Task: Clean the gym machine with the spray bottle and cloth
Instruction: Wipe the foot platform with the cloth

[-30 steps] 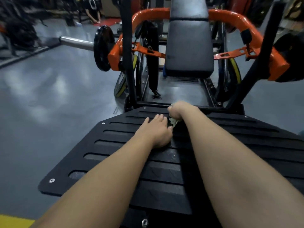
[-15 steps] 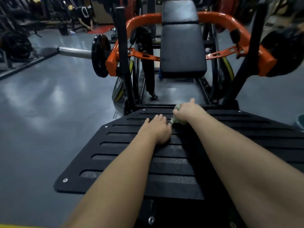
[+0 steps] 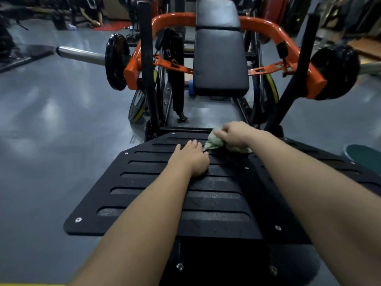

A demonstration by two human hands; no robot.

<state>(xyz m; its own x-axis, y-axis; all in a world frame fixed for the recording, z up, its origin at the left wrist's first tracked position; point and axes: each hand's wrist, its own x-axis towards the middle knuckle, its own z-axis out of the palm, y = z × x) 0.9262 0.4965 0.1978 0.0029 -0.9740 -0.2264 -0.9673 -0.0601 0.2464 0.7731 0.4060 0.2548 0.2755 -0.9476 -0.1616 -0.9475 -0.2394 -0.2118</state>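
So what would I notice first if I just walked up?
The bright orange frame arching behind the black seat at the back. Up close, the right hand grips a pale green cloth at the far edge of the black footplate, with the left hand flat beside it.

Both forearms are bare along all that shows of them, from the near edge of the view up to the wrists. The left grip [image 3: 190,159] and the right grip [image 3: 235,134] are bare as well, with short, rounded fingers; the lighting is dim.
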